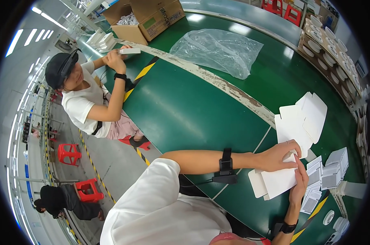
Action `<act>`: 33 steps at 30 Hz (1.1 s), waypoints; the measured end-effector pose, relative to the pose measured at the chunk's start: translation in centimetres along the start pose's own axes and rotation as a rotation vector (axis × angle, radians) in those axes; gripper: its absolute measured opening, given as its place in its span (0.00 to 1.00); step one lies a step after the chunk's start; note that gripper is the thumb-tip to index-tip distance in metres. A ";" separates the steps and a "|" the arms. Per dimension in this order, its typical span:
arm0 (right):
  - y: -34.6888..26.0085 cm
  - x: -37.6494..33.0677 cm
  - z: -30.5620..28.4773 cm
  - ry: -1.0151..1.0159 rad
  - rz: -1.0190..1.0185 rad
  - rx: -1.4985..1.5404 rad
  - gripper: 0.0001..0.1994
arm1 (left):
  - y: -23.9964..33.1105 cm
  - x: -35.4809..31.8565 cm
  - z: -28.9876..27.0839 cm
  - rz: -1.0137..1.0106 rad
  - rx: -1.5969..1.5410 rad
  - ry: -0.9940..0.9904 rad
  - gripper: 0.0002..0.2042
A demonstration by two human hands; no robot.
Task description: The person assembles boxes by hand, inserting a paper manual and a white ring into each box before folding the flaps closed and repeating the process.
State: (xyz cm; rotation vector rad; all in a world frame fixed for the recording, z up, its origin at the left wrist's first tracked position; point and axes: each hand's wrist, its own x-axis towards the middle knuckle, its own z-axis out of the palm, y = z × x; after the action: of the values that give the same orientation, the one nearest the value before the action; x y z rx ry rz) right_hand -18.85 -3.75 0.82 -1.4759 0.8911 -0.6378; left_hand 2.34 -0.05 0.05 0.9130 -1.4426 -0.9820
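Observation:
A flat white cardboard box blank [276, 182] lies on the green table [185, 110] in front of me, and both my hands hold it. My left hand [279, 155] grips its upper edge with the fingers curled over it. My right hand [300, 181] presses along its right side. A stack of unfolded white box blanks [301, 120] lies just beyond my left hand. Small folded white cartons [330, 169] stand to the right of my right hand.
A co-worker in a white shirt and dark cap [81, 92] sits at the table's left, holding a small white box [130, 51]. A clear plastic bag [217, 49] and an open brown carton [146, 18] lie at the far end. Trays of round white parts [332, 49] line the right side. Red stools [68, 153] stand on the floor.

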 end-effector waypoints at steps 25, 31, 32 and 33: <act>-2.5 -0.5 -0.4 -0.166 0.079 0.120 0.21 | 0.4 0.8 0.0 -0.196 -0.185 -0.085 0.23; -2.8 -0.2 -0.4 -0.195 0.041 0.087 0.23 | 0.9 1.0 -0.1 -0.270 -0.211 -0.056 0.21; -2.7 -0.3 -0.4 -0.195 0.044 0.090 0.23 | 0.9 0.9 0.0 -0.274 -0.211 -0.056 0.21; -2.5 -0.4 -0.4 -0.208 0.022 0.081 0.23 | 1.0 0.7 0.1 -0.265 -0.213 -0.041 0.20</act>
State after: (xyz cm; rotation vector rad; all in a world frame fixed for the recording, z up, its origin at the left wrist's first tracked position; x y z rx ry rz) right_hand -18.97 -3.71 3.41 -1.4283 0.7117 -0.4883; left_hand 2.18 -0.35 1.21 0.9448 -1.2419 -1.3309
